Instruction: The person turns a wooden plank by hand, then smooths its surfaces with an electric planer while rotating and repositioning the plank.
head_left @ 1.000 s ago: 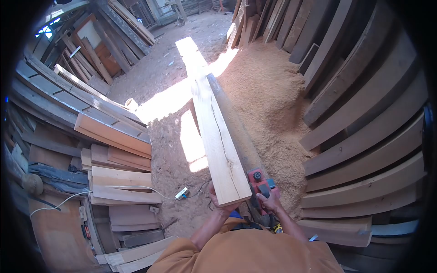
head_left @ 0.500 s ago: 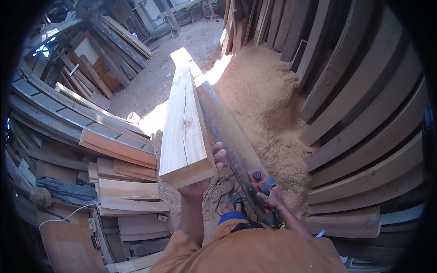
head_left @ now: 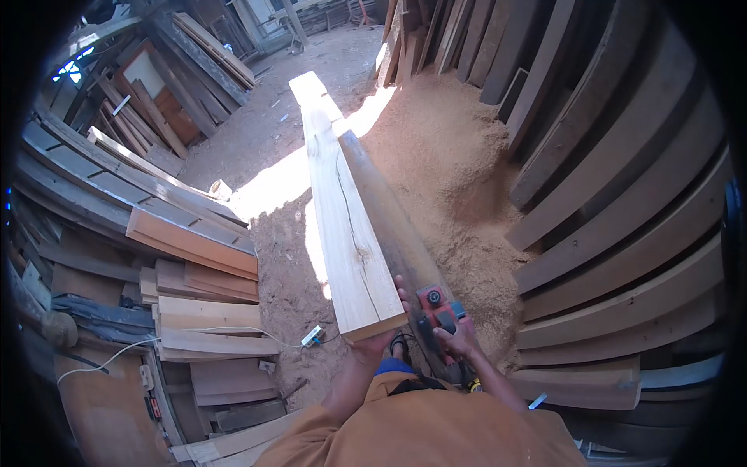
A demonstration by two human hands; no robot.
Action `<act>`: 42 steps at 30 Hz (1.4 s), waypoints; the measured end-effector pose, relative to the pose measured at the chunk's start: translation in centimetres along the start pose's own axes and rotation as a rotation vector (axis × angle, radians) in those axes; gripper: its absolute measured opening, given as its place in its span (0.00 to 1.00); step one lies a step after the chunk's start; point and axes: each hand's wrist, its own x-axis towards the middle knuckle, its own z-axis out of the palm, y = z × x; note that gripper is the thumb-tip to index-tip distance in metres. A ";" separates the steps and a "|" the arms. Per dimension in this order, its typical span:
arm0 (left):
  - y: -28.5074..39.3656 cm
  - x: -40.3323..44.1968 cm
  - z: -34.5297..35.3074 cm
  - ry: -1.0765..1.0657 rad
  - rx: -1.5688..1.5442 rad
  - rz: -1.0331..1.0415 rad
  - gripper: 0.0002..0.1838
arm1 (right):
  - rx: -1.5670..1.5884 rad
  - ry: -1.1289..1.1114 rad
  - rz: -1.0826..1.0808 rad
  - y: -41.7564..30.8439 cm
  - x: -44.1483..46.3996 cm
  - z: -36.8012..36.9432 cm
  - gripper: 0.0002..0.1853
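Note:
A long pale timber (head_left: 350,233) with a dark crack along its top face runs away from me, its near end by my body. My left hand (head_left: 373,342) is under that near end, palm up, with fingertips showing at the timber's right side. To the right, my right hand (head_left: 459,340) is wrapped round the handle of a red and black electric planer (head_left: 438,311). The planer sits at the near end of a long, worn beam (head_left: 397,226), which lies beside and partly beneath the timber.
Heaped sawdust (head_left: 451,156) lies right of the beam. Boards (head_left: 622,319) stand in rows along the right. More stacked boards (head_left: 210,315) line the left, where a white cable leads to a socket block (head_left: 312,336). Sunlight crosses the floor ahead.
The timber's near end rose and swung left in my left hand, then came back down and right towards the beam. My right hand has stayed on the planer.

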 end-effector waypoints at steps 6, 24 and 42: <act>0.8 -2.5 -4.4 0.088 -0.007 -0.020 0.45 | 0.044 -0.011 -0.078 1.2 0.9 0.3 0.19; 2.8 -6.5 -16.9 0.480 0.488 -0.062 0.41 | -0.031 0.004 0.000 0.2 0.7 0.2 0.17; 8.9 -6.5 -22.6 0.631 0.835 -0.520 0.67 | 0.027 0.088 0.135 4.1 2.8 1.0 0.20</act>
